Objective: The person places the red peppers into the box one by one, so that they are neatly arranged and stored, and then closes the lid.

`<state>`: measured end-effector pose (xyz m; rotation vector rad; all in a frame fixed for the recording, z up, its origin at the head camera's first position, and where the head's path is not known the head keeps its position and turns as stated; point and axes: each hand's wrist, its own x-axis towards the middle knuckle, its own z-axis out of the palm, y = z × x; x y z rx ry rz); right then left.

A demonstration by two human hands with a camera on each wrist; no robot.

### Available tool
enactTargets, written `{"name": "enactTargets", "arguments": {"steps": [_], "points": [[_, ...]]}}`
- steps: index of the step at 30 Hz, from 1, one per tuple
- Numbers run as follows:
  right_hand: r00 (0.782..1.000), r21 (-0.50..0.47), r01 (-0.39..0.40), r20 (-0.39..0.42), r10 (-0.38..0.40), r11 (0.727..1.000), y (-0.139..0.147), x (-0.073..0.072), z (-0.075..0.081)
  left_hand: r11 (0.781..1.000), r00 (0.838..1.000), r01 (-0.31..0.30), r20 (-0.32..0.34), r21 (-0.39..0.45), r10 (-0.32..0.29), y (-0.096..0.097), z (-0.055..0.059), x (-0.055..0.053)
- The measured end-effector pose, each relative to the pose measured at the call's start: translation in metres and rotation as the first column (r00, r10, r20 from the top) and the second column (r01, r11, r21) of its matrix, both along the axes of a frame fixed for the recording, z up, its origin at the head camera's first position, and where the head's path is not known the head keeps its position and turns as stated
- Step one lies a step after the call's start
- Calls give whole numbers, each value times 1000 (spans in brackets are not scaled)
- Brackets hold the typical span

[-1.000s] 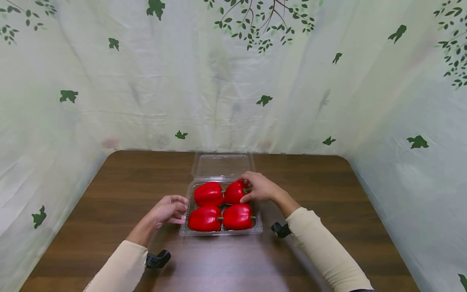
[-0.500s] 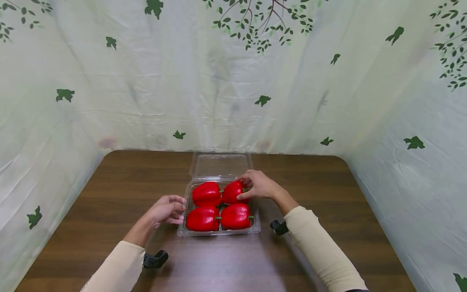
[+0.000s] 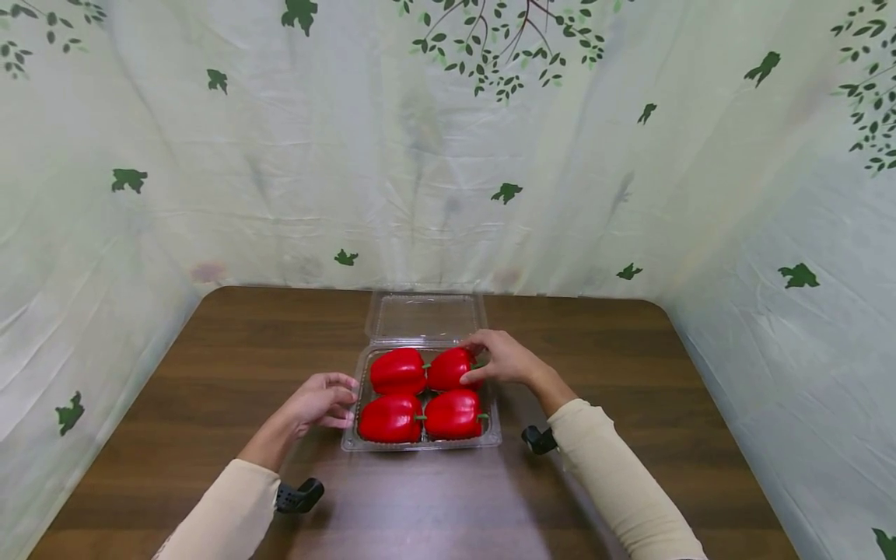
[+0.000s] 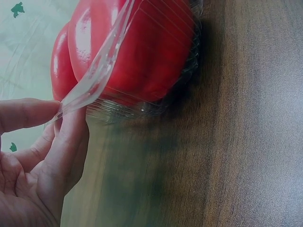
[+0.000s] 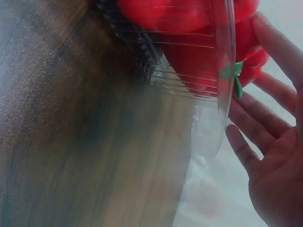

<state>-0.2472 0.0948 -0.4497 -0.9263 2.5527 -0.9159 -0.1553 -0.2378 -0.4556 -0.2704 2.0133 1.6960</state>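
The left hand (image 3: 322, 403) is pinching the left rim of a clear box (image 3: 420, 447) sitting on the table (image 3: 588, 342). The right hand (image 3: 504, 359) is gripping the back right pepper (image 3: 446, 370), thumb on its near side; that one's lying in the box with three other peppers (image 3: 397, 372). The lid (image 3: 427, 316) is just hanging open behind.

Plain cream sleeves (image 3: 227, 509), curved black devices (image 3: 299, 496) at both wrists

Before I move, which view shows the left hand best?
The left wrist view, because there the left hand appears close up, pinching the clear container by its rim. The head view shows that hand small, at the container's left edge; the right wrist view doesn't show it.
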Motion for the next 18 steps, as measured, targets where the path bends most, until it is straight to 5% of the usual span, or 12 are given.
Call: {"name": "enactTargets", "arguments": {"steps": [18], "points": [[997,-54,-34,-67,30,998,8,-1,-11,1000,1000,-5,4,2,5,1,1,0]]}}
